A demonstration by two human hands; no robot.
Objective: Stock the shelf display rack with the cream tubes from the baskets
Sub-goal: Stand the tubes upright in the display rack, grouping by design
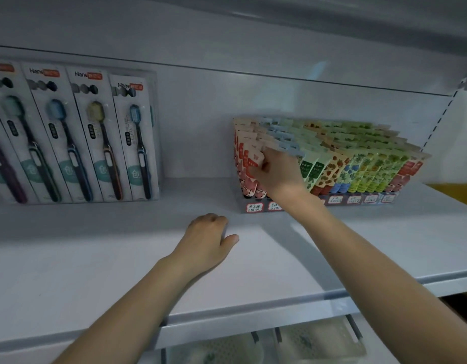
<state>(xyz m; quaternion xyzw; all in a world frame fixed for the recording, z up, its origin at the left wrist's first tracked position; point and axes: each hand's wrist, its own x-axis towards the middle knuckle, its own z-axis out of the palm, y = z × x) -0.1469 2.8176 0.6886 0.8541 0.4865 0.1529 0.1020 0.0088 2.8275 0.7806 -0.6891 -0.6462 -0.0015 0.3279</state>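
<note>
**Tube going into the left end of the rack**

The grey tiered plastic display rack stands on the white metal shelf, packed with upright rows of printed soft cream tubes in pink, blue, green and orange. At the rack's left end the right hand has its fingers curled round the upper part of a pink-and-red cream tube, among the front rows there. The left hand rests on the shelf in front of the rack and to its left, fingers loosely curled under, with nothing visible in it.

The tube looks light and squashy, with a thin, flat crimped top that would probably bend. A hold on the firmer body, just under the crimp, seems safest. Neighbouring tubes press close, so a nudge could tip them.

Left of the rack lies bare shelf, then boxed toothbrush packs well apart. Above the rack, the upper shelf leaves some headroom.
</note>
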